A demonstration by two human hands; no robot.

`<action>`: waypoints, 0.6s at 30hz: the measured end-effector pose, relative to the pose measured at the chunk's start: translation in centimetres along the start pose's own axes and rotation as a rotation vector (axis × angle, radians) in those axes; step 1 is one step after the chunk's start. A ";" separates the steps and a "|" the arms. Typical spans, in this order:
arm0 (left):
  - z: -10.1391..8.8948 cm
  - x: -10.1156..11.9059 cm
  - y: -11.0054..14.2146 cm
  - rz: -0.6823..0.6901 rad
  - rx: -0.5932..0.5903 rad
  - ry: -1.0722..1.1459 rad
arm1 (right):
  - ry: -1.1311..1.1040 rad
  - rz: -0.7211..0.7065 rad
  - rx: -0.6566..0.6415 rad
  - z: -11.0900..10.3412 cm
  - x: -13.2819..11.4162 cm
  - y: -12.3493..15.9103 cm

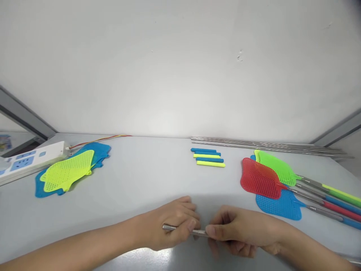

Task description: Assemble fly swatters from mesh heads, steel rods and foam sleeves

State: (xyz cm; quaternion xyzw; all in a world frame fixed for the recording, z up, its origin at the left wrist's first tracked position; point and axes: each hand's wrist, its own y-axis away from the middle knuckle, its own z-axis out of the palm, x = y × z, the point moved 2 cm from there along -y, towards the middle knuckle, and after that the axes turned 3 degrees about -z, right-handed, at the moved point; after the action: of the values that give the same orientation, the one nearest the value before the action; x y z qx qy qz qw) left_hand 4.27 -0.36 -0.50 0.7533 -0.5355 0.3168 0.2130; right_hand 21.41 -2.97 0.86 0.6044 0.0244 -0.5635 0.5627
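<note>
My left hand (175, 219) is closed round a thin metal rod (199, 233), with one end of the rod sticking out past the thumb. Thumb and fingers of my right hand (235, 226) pinch the same rod a little further right; its far part is hidden behind that hand. Nearest to my right hand lie fly swatters with metal shafts: a blue one (282, 207), a red one (261, 178) over it, and a green one (278, 167) behind. Coloured grips cover the shafts' right ends.
Loose yellow swatter heads (70, 169) and blue swatter heads (100, 150) are piled at left beside a white power strip (46, 156). Several blue and yellow tubes (210, 156) lie mid-table. Long metal rods (267, 146) rest along the white wall (158, 75).
</note>
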 end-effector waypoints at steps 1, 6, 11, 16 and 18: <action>0.0 0.0 0.0 -0.004 0.022 0.049 | -0.009 -0.007 0.006 0.0 -0.1 0.0; -0.1 -0.1 0.1 -0.007 0.075 0.167 | -0.014 -0.025 0.026 0.1 -0.5 0.3; -0.2 0.0 0.2 -0.026 0.090 0.121 | -0.006 -0.020 0.030 0.1 -0.3 0.2; -0.3 -0.1 0.3 0.006 0.112 0.143 | 0.014 -0.021 0.047 0.2 -0.5 0.2; -0.4 -0.1 0.3 0.000 0.119 0.128 | 0.022 -0.020 0.061 0.1 -0.8 0.4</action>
State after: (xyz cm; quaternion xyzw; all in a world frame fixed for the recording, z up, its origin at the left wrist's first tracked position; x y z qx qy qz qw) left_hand 3.87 -0.15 -0.32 0.7428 -0.5010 0.3957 0.2015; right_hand 21.34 -2.75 1.71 0.6271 0.0195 -0.5630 0.5379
